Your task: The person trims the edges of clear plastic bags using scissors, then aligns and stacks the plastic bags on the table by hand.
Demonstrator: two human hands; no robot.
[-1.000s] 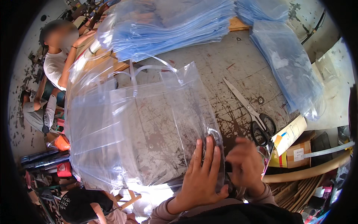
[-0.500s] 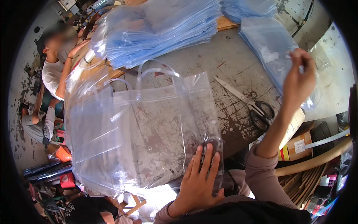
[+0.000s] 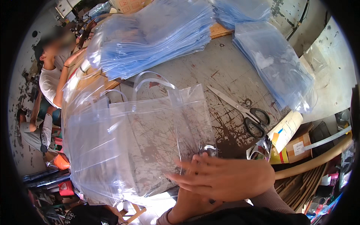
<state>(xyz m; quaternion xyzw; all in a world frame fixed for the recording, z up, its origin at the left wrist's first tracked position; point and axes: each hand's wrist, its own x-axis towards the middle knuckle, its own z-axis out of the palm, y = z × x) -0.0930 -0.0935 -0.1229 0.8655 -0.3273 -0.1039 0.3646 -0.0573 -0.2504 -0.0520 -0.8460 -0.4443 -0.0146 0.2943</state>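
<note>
A clear plastic bag [image 3: 150,138] with looped handles lies on the scratched table at the near side, overlapping more clear bags on its left. My right hand [image 3: 228,178] reaches across the bag's lower right corner with its fingers stretched out and slightly blurred, holding nothing. Beneath it is my left hand [image 3: 191,204], mostly covered; the fingertips that peek out rest on the bag's right part and look extended. Whether the two hands touch is hard to make out. To the right of the bag lie scissors [image 3: 245,112] with black handles, their blades apart from both hands.
A thick stack of bluish clear plastic sheets [image 3: 157,37] spans the far side. Another pile of clear bags [image 3: 275,63] lies at the far right. Below it are a paper roll [image 3: 287,129] and a cardboard box [image 3: 300,146]. A co-worker [image 3: 52,80] sits at the left.
My right hand has come from the right-hand pile down and left, over my left hand. My left hand stays at the bag's lower right corner. The view has shifted slightly.
</note>
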